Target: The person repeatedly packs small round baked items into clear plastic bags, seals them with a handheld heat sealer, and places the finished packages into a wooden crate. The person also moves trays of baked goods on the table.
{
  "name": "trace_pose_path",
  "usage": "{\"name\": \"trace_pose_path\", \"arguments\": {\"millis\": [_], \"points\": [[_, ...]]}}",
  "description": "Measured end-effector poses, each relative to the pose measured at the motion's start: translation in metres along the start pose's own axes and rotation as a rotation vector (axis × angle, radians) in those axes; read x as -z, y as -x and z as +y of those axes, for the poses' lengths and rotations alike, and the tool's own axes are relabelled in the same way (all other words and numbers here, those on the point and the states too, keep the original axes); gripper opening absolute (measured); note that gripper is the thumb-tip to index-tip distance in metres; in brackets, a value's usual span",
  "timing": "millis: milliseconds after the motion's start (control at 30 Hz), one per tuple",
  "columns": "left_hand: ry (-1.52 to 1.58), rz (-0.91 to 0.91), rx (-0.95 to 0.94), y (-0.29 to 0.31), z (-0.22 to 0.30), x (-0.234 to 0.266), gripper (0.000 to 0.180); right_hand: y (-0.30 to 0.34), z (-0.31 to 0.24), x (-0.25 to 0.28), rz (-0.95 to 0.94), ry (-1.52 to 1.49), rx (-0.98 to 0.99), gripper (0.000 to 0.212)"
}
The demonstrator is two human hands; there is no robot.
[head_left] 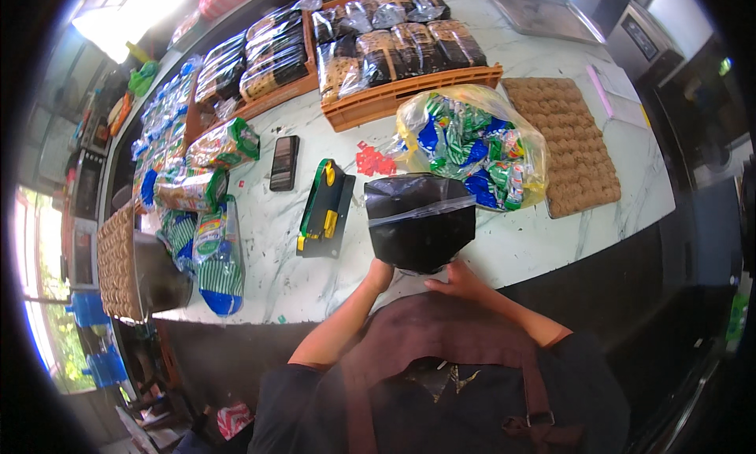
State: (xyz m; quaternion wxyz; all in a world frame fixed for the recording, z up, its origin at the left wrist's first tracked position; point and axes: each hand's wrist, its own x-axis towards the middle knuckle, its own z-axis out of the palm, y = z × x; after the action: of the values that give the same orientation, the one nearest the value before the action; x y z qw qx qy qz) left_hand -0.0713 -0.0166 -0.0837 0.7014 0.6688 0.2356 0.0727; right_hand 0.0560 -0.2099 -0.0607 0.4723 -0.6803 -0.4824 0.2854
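A clear plastic bag packed with dark brown baked goods (419,222) is held upright over the near edge of the white marble counter (543,241). My left hand (379,275) grips its lower left corner from beneath. My right hand (458,280) grips the lower right corner. To the left of the bag lies a green and black bag-sealing tool with yellow parts (325,209). Several small red clips (374,161) lie just behind the bag.
A large clear sack of green and blue candy packets (471,144) sits behind the bag. A mat of brown biscuits (568,143) lies at right. Orange crates (409,92) hold bagged baked goods. A black phone (284,163) and snack packs (216,257) lie at left.
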Motion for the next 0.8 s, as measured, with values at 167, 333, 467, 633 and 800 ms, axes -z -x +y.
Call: {"name": "trace_pose_path", "arguments": {"millis": [167,333,467,633,800], "points": [[0.375,-0.008,0.080,-0.011,-0.025,0.003,0.054,0.013,0.009,-0.031,0.079,-0.058,-0.109,0.084],[0.144,-0.214,0.087,-0.034,-0.018,0.023,0.065,0.021,0.001,-0.051,0.049,0.266,-0.122,0.071],[0.085,-0.205,-0.162,-0.018,0.038,0.037,0.086,0.014,-0.043,-0.008,0.266,0.150,-0.142,0.055],[0.042,-0.419,-0.372,0.015,0.063,0.022,0.114,-0.014,-0.074,0.020,0.316,-0.111,-0.217,0.052],[-0.494,-0.459,-0.218,-0.005,0.017,0.021,0.072,-0.025,-0.040,-0.032,0.449,-0.093,-0.063,0.050]]}}
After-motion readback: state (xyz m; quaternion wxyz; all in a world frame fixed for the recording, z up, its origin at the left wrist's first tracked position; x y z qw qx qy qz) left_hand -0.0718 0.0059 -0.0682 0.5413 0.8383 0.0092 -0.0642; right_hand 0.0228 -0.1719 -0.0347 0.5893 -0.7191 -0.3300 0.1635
